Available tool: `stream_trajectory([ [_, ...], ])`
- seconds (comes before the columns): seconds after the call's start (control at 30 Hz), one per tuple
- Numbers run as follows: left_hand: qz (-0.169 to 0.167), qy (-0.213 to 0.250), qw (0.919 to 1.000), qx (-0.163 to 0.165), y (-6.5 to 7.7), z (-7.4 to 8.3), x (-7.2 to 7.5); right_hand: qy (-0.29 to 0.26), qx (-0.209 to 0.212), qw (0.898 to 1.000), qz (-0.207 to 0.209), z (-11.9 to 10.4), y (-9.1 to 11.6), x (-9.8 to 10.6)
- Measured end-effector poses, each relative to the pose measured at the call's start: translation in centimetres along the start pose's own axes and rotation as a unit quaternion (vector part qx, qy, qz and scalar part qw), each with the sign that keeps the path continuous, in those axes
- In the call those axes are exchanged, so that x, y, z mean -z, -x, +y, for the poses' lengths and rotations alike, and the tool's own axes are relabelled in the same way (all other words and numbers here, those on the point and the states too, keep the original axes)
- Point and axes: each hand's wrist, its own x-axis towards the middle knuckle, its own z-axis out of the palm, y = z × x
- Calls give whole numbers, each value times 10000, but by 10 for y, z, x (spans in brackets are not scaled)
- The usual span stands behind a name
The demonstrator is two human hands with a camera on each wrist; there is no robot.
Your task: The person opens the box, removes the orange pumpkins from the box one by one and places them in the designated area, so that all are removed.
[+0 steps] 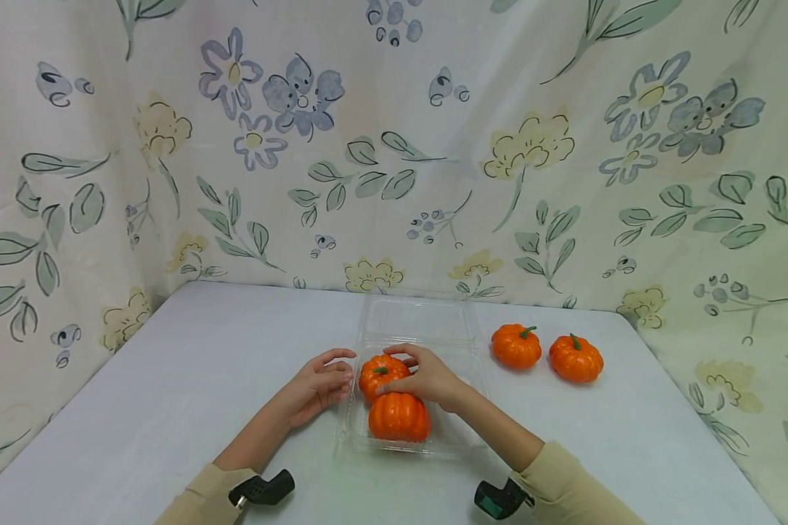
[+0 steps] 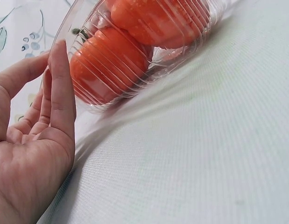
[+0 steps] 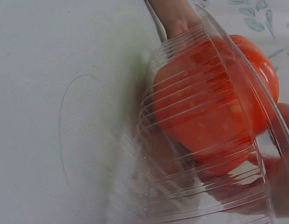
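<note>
A clear plastic clamshell box (image 1: 449, 436) lies with its lid (image 1: 416, 319) folded back. Inside its left half are two small orange toy pumpkins: a rear one with a green stem (image 1: 379, 375) and a front one (image 1: 399, 418) tipped on its side. My right hand (image 1: 427, 375) reaches in from the right and grips the rear pumpkin, thumb at its front and fingers behind it. Beside the box's left wall my left hand (image 1: 318, 386) is held with loosely bent fingers and nothing in them. In the left wrist view its fingertips (image 2: 59, 60) are at the box rim; contact is unclear.
Two more orange pumpkins, one nearer the box (image 1: 516, 346) and one farther right (image 1: 576, 359), stand on the white-covered table (image 1: 236, 335). A floral curtain (image 1: 394, 146) hangs along the table's back edge.
</note>
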Motion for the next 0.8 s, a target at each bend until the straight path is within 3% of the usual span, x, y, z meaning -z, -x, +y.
stream_trajectory([
  [0.8,-58,82,9999,-20,0,1,-1,-158,53,9998,53,-8,2,7],
])
